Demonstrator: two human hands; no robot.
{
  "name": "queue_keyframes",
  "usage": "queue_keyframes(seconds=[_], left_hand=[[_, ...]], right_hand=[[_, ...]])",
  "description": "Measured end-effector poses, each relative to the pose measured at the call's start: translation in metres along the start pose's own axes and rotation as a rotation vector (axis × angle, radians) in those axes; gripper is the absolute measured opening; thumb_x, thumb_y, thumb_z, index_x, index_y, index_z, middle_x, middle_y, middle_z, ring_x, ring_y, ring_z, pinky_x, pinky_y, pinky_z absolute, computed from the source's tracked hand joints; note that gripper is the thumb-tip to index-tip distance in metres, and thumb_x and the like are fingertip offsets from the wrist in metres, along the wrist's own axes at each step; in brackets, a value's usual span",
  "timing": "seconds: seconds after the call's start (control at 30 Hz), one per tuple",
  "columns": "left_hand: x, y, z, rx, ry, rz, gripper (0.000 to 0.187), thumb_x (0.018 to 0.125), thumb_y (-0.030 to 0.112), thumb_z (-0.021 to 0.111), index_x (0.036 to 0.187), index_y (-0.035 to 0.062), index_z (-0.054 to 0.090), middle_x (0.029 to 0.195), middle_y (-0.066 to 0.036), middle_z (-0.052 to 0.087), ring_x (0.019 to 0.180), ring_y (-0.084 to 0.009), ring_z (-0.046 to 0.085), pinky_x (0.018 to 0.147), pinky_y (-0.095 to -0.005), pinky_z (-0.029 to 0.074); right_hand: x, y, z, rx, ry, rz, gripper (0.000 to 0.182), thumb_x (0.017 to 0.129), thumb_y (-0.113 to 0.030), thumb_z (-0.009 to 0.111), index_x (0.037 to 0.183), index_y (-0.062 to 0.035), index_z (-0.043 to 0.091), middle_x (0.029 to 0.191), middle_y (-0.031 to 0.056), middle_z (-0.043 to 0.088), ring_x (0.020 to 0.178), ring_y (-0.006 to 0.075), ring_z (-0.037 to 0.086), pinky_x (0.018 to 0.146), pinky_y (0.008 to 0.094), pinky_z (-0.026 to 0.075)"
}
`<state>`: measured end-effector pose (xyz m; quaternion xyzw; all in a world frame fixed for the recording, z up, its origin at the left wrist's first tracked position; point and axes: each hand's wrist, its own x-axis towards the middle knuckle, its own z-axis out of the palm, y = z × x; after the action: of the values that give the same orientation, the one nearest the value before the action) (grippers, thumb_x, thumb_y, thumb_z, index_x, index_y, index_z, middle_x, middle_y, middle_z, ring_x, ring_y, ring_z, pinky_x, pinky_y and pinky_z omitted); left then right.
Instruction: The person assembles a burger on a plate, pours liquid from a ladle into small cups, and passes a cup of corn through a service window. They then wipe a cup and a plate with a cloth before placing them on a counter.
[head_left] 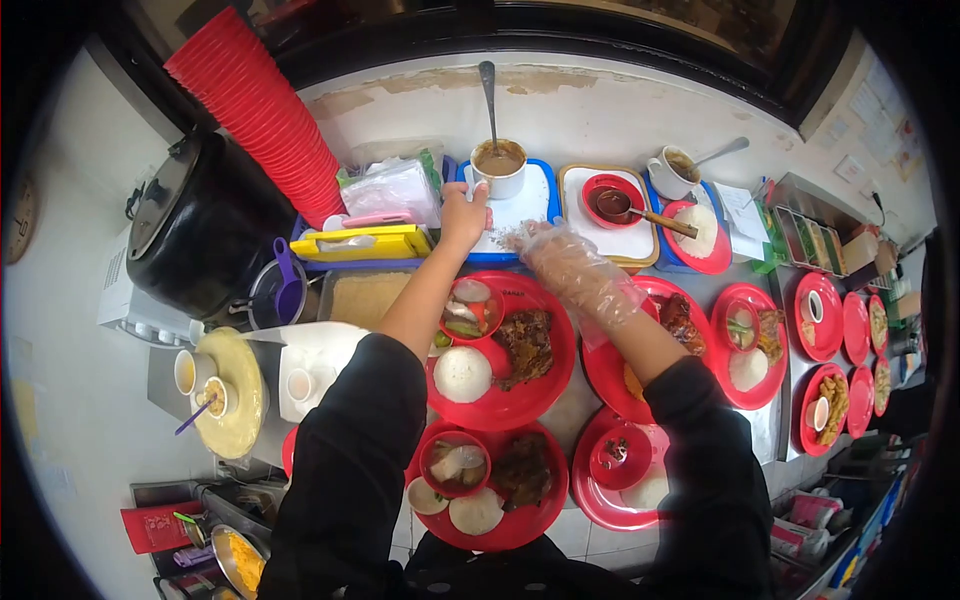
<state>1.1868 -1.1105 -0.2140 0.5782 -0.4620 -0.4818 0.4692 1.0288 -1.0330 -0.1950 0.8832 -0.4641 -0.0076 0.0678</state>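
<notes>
1. Red cups [255,115]: saw them stacked and slanting at far left, beside a black cooker [185,230].
2. Found the bare left hand [466,215] curled, apparently round the handle of a white mug [505,187].
3. Saw that mug just beyond the fist and slightly right, at the far end of a blue-rimmed tray [530,205], with a spoon [488,95] standing nearly upright in brown sauce [495,160]; judged the left hand nearer.
4. Noted the plastic-gloved right hand [560,258] apart from the mug, closer to the body, fingers blurred; could not tell its grip.
5. Met a red bowl [620,184] next, with a ladle's wooden handle [670,222] pointing right.
6. Spotted filled red plates [547,390] below the arms.
</notes>
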Motion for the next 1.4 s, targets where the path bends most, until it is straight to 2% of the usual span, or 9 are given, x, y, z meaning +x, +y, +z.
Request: queue_keyframes(seconds=[0.3,0.37,0.43,0.6,0.87,1.03,1.2,1.27,1.4], left_hand=[[-0.205,0.066,-0.058,-0.059,-0.414,0.220,0.023,0.086,0.021,0.061,0.099,0.0031,0.054,0.078,-0.005,0.061,0.061,-0.0091,0.055,0.056,-0.0235,0.045],[-0.279,0.080,-0.052,0.172,-0.602,0.325,0.033,0.086,0.033,0.060,0.099,0.0025,0.056,0.083,-0.007,0.062,0.070,-0.0139,0.059,0.061,-0.0293,0.047],[-0.334,0.069,-0.041,0.385,-0.733,0.437,0.047,0.083,0.043,0.060,0.105,0.0020,0.054,0.095,-0.019,0.061,0.085,-0.0329,0.062,0.072,-0.0400,0.048],[-0.441,0.025,-0.029,0.097,-1.004,0.761,0.013,0.087,0.016,0.053,0.092,0.0036,0.054,0.076,-0.015,0.056,0.072,-0.0340,0.058,0.061,-0.0414,0.046],[-0.575,0.024,0.015,0.142,-1.607,0.892,0.019,0.088,0.022,0.052,0.083,0.0036,0.052,0.077,-0.015,0.056,0.070,-0.0358,0.058,0.061,-0.0434,0.047],[-0.624,0.036,0.094,0.458,-1.957,0.984,0.018,0.086,0.021,0.054,0.087,0.0032,0.054,0.081,-0.017,0.059,0.076,-0.0364,0.059,0.065,-0.0442,0.046],[-0.672,-0.003,0.239,0.357,-1.954,0.966,0.034,0.081,0.011,0.060,0.114,0.0090,0.056,0.099,-0.018,0.059,0.089,-0.0341,0.058,0.074,-0.0411,0.046],[-0.681,-0.030,0.303,0.404,-1.673,1.256,0.055,0.077,0.005,0.063,0.128,0.0150,0.047,0.114,-0.019,0.054,0.099,-0.0324,0.055,0.080,-0.0399,0.045],[-0.693,0.010,0.410,0.591,-1.726,0.894,0.020,0.079,0.017,0.067,0.096,0.0063,0.064,0.074,-0.013,0.063,0.076,-0.0266,0.065,0.067,-0.0349,0.050]], right_hand=[[-0.075,-0.029,-0.101,-0.038,0.280,0.160,0.049,0.082,-0.021,0.060,0.126,-0.0047,0.047,0.123,0.0196,0.051,0.116,0.0328,0.049,0.094,0.0419,0.041],[-0.119,-0.068,-0.132,0.552,0.650,0.342,0.054,0.084,-0.025,0.060,0.132,-0.0052,0.042,0.130,0.0204,0.047,0.122,0.0333,0.045,0.095,0.0434,0.040],[-0.161,-0.112,-0.140,0.724,0.677,0.427,0.059,0.086,-0.024,0.060,0.136,-0.0052,0.036,0.131,0.0223,0.044,0.123,0.0312,0.044,0.096,0.0427,0.040],[-0.274,-0.195,-0.142,1.465,1.119,0.896,0.077,0.088,-0.031,0.059,0.145,-0.0064,0.013,0.143,0.0174,0.029,0.122,0.0310,0.043,0.093,0.0369,0.041],[-0.504,-0.245,-0.110,1.226,1.480,1.547,0.063,0.088,-0.042,0.054,0.136,-0.0070,0.032,0.126,0.0159,0.046,0.103,0.0266,0.054,0.081,0.0363,0.045],[-0.625,-0.230,-0.110,0.997,1.770,1.541,0.040,0.089,-0.030,0.057,0.119,-0.0045,0.049,0.106,0.0089,0.053,0.091,0.0192,0.054,0.075,0.0325,0.045],[-0.756,-0.196,-0.058,0.697,1.437,1.603,0.023,0.084,-0.007,0.059,0.107,-0.0007,0.055,0.097,0.0046,0.054,0.080,0.0112,0.053,0.069,0.0264,0.047],[-0.805,-0.179,-0.035,0.587,1.336,1.677,0.022,0.083,-0.004,0.058,0.105,-0.0008,0.056,0.097,0.0048,0.055,0.080,0.0117,0.053,0.069,0.0268,0.047],[-0.874,-0.131,-0.037,0.694,1.247,1.683,0.020,0.080,-0.001,0.058,0.100,-0.0019,0.060,0.099,0.0085,0.057,0.083,0.0152,0.057,0.069,0.0276,0.048]])
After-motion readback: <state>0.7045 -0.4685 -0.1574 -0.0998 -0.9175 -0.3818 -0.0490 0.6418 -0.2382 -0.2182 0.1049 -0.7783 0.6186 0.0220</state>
